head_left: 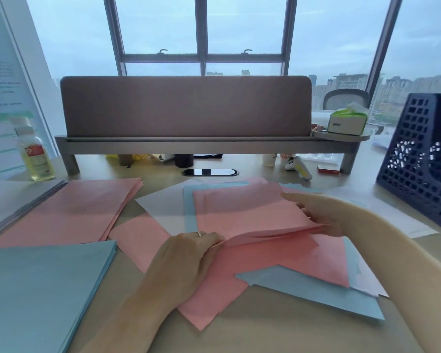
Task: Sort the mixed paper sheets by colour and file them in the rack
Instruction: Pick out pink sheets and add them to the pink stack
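Both my hands are on a small bundle of pink sheets [250, 212], raised a little off the mixed pile [303, 263] in the middle of the tabletop [265, 327]. My left hand [189, 261] has its fingers curled onto the bundle's near left corner and pinches it there. My right hand [323, 215] grasps the bundle's right edge, with the thumb laid along the top and the fingers tucked in at the edge. The near edge of the bundle is lifted, so a gap shows between it and the pink paper beneath. Under it the mixed pile spreads loosely towards the near edge and the right edge, with pink, blue and white sheets overlapping at angles and one blue sheet reaching the near right. A pink stack [69, 212] lies flat on the left side of the tabletop, apart from the pile. A blue stack [43, 289] sits at the near left corner, its far edge overlapping the pink stack's near edge. A white stack [15, 202] lies along the left edge, with its right side on top of the pink stack. The rack [418, 159], dark blue with latticed sides, stands at the right edge, well apart from my hands. A bottle [36, 156] of yellowish liquid stands near the far left corner, and a tissue box [346, 122] sits on a raised shelf [189, 145] along the far edge.
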{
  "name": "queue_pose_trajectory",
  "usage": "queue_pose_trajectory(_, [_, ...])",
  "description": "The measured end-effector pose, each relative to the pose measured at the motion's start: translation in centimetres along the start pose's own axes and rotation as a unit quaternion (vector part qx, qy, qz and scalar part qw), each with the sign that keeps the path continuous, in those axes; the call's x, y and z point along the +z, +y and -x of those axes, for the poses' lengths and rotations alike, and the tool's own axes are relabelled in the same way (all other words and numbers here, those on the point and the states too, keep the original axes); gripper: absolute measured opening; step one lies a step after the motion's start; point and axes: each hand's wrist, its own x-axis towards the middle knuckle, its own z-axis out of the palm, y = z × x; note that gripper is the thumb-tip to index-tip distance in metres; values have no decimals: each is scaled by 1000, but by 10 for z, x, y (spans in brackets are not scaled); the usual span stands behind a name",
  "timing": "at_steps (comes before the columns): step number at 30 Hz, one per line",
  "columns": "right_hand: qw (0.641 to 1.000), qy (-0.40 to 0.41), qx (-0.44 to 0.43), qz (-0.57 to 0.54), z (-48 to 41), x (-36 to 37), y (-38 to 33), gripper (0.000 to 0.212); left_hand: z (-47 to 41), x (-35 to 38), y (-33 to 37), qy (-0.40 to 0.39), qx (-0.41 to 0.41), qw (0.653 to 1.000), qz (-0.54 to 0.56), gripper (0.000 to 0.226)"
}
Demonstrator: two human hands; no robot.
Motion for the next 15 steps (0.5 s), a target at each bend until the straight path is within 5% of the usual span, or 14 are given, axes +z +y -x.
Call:
queue_pose_trajectory(7, [979,41,9,201,2,10,-13,65,1,0,0,15,18,1000,-19,29])
queue_pose_trajectory(10, [980,18,-5,197,6,9,-16,38,1,-2,1,5,21,1000,-21,32])
queue_pose_trajectory(13, [982,21,-10,187,10,11,-11,44,2,-4,2,-11,11,1000,-24,26])
queue_pose_trajectory(15, [990,28,-35,134,16,9,-3,25,2,-3,0,-26,-21,999,-7,40])
